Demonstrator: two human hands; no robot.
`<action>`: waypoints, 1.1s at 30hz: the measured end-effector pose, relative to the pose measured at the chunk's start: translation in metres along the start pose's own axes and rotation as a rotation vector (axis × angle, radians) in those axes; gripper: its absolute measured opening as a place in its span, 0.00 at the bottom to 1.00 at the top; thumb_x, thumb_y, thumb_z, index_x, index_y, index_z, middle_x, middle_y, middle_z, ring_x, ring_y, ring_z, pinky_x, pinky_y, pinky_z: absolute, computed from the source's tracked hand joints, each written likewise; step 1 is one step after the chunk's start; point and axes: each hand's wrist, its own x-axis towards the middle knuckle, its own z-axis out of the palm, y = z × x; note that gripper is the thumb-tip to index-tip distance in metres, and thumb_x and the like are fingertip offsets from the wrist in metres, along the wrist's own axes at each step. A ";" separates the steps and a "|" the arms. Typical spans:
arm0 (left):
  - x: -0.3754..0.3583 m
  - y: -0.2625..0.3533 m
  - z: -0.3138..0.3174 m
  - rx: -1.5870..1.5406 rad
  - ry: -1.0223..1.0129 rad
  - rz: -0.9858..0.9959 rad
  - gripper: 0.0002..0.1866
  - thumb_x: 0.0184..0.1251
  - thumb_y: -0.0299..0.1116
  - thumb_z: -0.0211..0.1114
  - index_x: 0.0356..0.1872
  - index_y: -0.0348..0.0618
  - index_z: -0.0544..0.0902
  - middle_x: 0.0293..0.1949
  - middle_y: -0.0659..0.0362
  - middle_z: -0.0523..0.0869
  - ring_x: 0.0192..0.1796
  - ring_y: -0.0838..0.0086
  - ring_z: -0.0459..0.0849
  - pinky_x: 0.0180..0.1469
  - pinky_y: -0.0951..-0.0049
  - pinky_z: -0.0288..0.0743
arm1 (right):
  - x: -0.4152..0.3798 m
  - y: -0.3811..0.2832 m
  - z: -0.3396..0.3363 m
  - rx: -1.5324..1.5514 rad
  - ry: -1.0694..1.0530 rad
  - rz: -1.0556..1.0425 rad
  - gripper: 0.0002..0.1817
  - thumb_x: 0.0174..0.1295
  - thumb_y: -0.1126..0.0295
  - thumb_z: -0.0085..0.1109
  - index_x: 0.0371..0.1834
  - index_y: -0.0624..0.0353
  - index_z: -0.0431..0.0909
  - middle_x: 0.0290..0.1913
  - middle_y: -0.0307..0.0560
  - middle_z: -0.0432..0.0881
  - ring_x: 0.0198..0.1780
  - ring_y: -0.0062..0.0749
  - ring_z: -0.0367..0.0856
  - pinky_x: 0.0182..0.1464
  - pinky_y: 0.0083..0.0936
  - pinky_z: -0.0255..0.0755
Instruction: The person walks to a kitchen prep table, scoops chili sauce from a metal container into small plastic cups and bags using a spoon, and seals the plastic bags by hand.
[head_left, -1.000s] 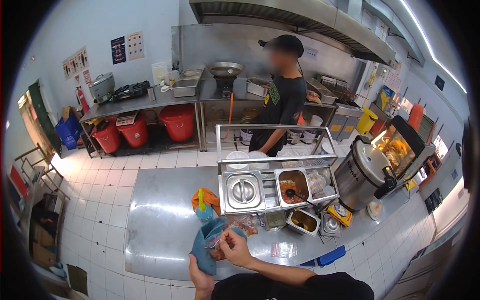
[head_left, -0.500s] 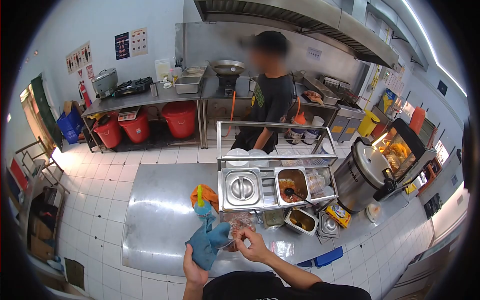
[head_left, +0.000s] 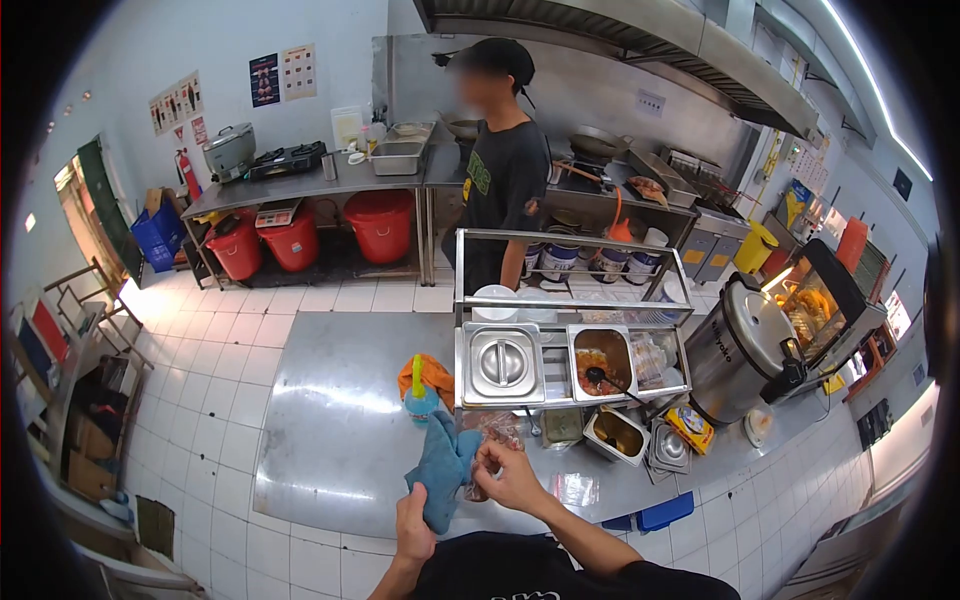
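A blue cloth [head_left: 441, 478] hangs in my left hand [head_left: 414, 528], its fingers closed around the lower left side. Just right of the cloth, my right hand [head_left: 512, 482] pinches the near edge of a clear plastic bag [head_left: 503, 430] with reddish-brown contents I cannot make out. The cloth and the bag overlap between my hands, above the steel table [head_left: 330, 430]. Behind the cloth stands a spray bottle [head_left: 420, 402] with blue liquid and a yellow-green top. An orange cloth [head_left: 436, 374] lies beside that bottle.
A steel rack holds a lidded pan [head_left: 502, 365] and an open food pan [head_left: 600, 360] with a ladle. Farther right stands a large steel cooker [head_left: 738, 345]. A co-worker [head_left: 505, 180] stands across the table. Small plastic packets [head_left: 576, 489] lie right of my hand.
The co-worker has moved left and turned to face left. My view has shifted, so the table appears farther right. Both hands keep their hold, and the blue cloth hangs more upright.
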 end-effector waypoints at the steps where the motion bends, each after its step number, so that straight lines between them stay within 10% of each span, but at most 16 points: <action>1: -0.002 0.002 -0.003 -0.015 -0.012 0.019 0.28 0.85 0.46 0.48 0.66 0.26 0.74 0.64 0.48 0.81 0.66 0.64 0.80 0.71 0.62 0.69 | 0.000 -0.002 -0.004 -0.023 -0.003 0.000 0.06 0.66 0.72 0.62 0.37 0.62 0.75 0.25 0.38 0.79 0.27 0.17 0.78 0.31 0.22 0.72; 12: -0.028 0.013 0.013 0.238 0.308 0.296 0.22 0.87 0.46 0.46 0.44 0.37 0.80 0.41 0.59 0.81 0.45 0.76 0.78 0.50 0.72 0.72 | 0.010 -0.034 -0.021 -0.133 0.240 -0.218 0.04 0.61 0.79 0.63 0.36 0.63 0.77 0.40 0.45 0.84 0.37 0.24 0.82 0.39 0.22 0.75; 19: -0.020 -0.016 0.035 0.453 0.153 0.460 0.26 0.87 0.46 0.42 0.34 0.38 0.79 0.31 0.64 0.78 0.32 0.81 0.71 0.29 0.72 0.61 | 0.003 -0.062 0.018 -0.110 -0.040 -0.400 0.11 0.52 0.81 0.64 0.38 0.62 0.76 0.42 0.54 0.80 0.46 0.51 0.82 0.46 0.37 0.76; 26: -0.008 0.001 0.020 0.503 0.216 0.281 0.28 0.87 0.48 0.44 0.31 0.36 0.79 0.30 0.61 0.79 0.33 0.78 0.72 0.36 0.68 0.66 | 0.008 -0.069 -0.011 0.091 -0.361 -0.430 0.05 0.59 0.79 0.63 0.35 0.62 0.76 0.41 0.48 0.82 0.41 0.37 0.83 0.46 0.28 0.77; 33: 0.029 0.055 -0.036 0.635 0.429 0.415 0.27 0.86 0.44 0.50 0.28 0.34 0.80 0.24 0.65 0.76 0.29 0.81 0.69 0.33 0.73 0.66 | -0.002 -0.055 -0.028 0.596 -0.216 -0.105 0.05 0.72 0.72 0.57 0.40 0.60 0.72 0.47 0.49 0.84 0.46 0.26 0.83 0.48 0.27 0.82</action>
